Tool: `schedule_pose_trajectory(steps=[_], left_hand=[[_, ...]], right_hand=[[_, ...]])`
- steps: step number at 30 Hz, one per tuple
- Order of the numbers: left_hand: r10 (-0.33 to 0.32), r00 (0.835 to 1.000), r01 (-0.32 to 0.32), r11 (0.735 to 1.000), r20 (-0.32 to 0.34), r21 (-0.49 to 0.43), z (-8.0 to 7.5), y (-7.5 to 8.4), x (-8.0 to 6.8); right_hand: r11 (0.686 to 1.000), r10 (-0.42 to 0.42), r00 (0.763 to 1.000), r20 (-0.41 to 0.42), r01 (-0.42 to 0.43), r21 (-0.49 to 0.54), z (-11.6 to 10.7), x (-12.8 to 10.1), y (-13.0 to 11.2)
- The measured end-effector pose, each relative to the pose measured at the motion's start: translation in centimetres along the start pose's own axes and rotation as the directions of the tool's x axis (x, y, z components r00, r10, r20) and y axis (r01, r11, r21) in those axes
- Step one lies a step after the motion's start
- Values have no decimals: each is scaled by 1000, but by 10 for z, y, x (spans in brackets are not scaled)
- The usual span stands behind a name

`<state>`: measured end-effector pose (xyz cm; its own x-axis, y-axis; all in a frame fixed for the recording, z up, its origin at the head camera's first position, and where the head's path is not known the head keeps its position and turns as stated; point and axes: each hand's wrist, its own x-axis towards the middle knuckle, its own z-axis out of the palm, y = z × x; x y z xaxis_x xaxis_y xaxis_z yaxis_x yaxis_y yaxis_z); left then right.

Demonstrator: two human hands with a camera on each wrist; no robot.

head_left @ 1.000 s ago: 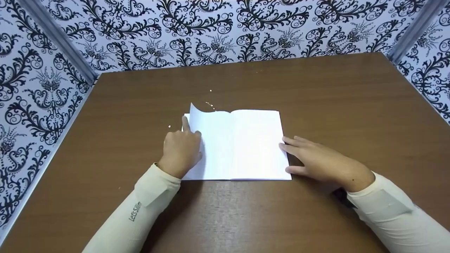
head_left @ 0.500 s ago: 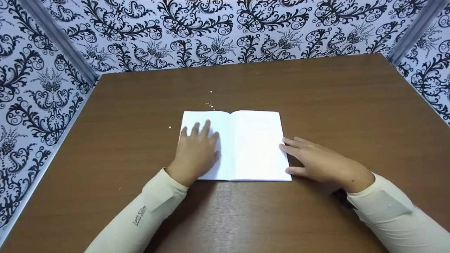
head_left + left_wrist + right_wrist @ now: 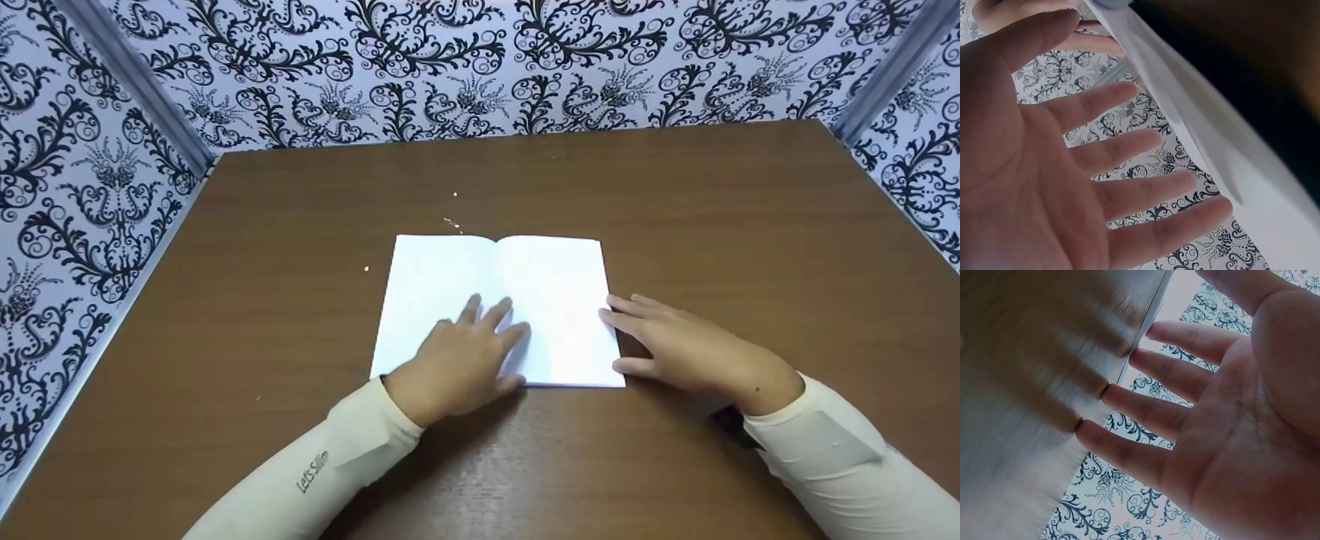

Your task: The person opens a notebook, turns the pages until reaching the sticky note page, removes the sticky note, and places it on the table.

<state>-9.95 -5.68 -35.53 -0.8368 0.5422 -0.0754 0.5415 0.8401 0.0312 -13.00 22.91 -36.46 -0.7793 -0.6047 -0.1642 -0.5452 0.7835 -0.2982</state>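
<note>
While the open booklet (image 3: 517,300) is lying flat, both hands are pressing it.
Left hand (image 3: 461,358) is spreading straight fingers across the centre fold; right hand (image 3: 686,346) is flattening the right edge, fingers relaxed.

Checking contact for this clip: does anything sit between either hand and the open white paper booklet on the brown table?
Nothing visible does. The left hand lies flat on the open white paper booklet near its centre fold; the right hand has straight fingers at its right edge.
</note>
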Motion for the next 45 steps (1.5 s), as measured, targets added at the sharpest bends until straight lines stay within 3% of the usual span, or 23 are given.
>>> schedule_pose_trajectory(steps=[7, 27, 40, 45], left_hand=[[-3, 998, 0, 999, 57, 52, 0, 3, -1], [14, 999, -14, 1000, 44, 14, 5, 1, 1], [53, 997, -52, 999, -51, 13, 7, -1, 2], [55, 997, -54, 998, -59, 18, 7, 0, 2]], right_hand=[[1000, -5, 1000, 8, 5, -16, 0, 0, 0], [1000, -2, 1000, 12, 2, -20, 0, 0, 0], [1000, 4, 1000, 10, -5, 8, -1, 0, 0], [1000, 3, 1000, 7, -3, 11, 0, 0, 0]])
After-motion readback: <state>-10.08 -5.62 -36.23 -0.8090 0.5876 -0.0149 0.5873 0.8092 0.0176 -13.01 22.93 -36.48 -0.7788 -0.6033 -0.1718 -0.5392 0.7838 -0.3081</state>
